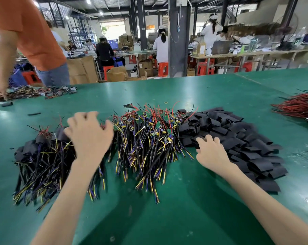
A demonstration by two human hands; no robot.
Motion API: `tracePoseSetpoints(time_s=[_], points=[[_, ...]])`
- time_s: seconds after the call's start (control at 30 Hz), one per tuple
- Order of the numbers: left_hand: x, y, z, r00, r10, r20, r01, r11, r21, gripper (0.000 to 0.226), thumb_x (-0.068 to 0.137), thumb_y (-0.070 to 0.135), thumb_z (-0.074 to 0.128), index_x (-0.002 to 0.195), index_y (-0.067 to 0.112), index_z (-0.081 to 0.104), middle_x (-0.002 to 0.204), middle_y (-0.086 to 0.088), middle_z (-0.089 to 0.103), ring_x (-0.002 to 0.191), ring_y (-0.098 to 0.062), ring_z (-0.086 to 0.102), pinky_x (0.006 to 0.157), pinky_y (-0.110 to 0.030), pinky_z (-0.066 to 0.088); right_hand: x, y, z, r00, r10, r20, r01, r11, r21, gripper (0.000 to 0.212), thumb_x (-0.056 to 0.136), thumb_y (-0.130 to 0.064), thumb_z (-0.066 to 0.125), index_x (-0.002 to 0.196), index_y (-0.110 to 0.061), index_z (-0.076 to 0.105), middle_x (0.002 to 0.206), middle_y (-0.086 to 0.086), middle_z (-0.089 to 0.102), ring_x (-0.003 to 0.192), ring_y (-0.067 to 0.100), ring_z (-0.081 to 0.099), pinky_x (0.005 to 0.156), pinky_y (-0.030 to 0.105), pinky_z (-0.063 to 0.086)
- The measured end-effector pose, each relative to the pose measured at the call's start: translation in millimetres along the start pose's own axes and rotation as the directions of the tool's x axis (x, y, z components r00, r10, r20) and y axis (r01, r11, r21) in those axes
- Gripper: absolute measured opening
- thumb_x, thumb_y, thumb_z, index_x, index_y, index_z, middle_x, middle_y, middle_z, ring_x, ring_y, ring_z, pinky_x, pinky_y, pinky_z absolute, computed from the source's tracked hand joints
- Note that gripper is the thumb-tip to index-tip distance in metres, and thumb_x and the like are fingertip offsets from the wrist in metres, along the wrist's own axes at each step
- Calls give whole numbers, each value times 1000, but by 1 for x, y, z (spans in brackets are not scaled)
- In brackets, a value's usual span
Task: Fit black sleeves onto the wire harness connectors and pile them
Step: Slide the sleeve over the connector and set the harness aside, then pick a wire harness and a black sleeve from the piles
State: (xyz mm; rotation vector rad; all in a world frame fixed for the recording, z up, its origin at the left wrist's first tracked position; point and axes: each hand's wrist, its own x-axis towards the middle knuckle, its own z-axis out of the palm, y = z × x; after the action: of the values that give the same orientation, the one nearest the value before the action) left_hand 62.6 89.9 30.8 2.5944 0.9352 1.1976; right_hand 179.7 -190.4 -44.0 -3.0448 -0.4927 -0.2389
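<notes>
Plainly the right hand (209,151) is sitting nearer the job's next piece. Its bent fingertips (208,138) are touching the near-left edge of the heap of black sleeves (241,138), which is spreading away to that hand's right and beyond it across the green tabletop (167,214). The fingers are curling narrowly down onto the flat sleeves, and I am not able to tell whether one is pinched against the thumb. Just to that hand's left the bare harnesses (149,138) are lying in a pile, their long axes running toward and away from the person, with the small green boards at the far end and the stripped wire tips near. The left hand (89,133) is hovering over the far-left side of that pile, blurred, its fingers loosely spread and showing nothing gripped, though its palm is facing away. Below it and to its left the sleeved harnesses (42,156) are lying stacked the same way. I am judging that the coming move is asking the right hand to lift a single sleeve and the left to draw out one harness.
</notes>
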Motion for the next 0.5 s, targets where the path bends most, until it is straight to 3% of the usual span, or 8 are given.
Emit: tracePoseSetpoints(time_s=[0.07, 0.17, 0.33, 0.5], points=[[-3, 32, 9, 986, 137, 95, -127, 986, -104, 29, 87, 38, 55, 106, 19, 67, 111, -12, 58, 109, -30, 46, 93, -42, 31, -1, -1, 0, 1000, 0, -30, 0, 1000, 4, 37, 92, -33, 47, 124, -14, 46, 121, 10, 42, 111, 31, 41, 89, 38, 39], [-7, 80, 37, 912, 259, 316, -176, 947, -270, 28, 92, 39, 48, 96, 21, 69, 101, -4, 65, 101, -24, 55, 97, -39, 37, -2, -2, -1, 999, -28, -25, 28, 1000, -10, 35, 94, -36, 46, 120, -13, 49, 120, 10, 42, 112, 30, 42, 90, 38, 40], [-14, 119, 85, 866, 262, 427, -285, 958, -10, 45, 91, 51, 49, 98, 9, 65, 105, -10, 65, 108, -29, 55, 98, -42, 34, -6, -7, -2, 992, -122, 20, 123, 990, -69, 36, 98, -36, 38, 118, -9, 50, 122, 11, 41, 113, 30, 41, 89, 37, 40], [-11, 131, 92, 879, 194, 436, -227, 974, 23, 19, 85, 21, 58, 99, 8, 61, 104, -12, 66, 106, -31, 57, 96, -40, 34, -8, -10, -3, 991, -134, 0, 133, 987, -85, 29, 97, -29, 40, 116, -9, 49, 121, 10, 41, 114, 30, 40, 89, 37, 38]])
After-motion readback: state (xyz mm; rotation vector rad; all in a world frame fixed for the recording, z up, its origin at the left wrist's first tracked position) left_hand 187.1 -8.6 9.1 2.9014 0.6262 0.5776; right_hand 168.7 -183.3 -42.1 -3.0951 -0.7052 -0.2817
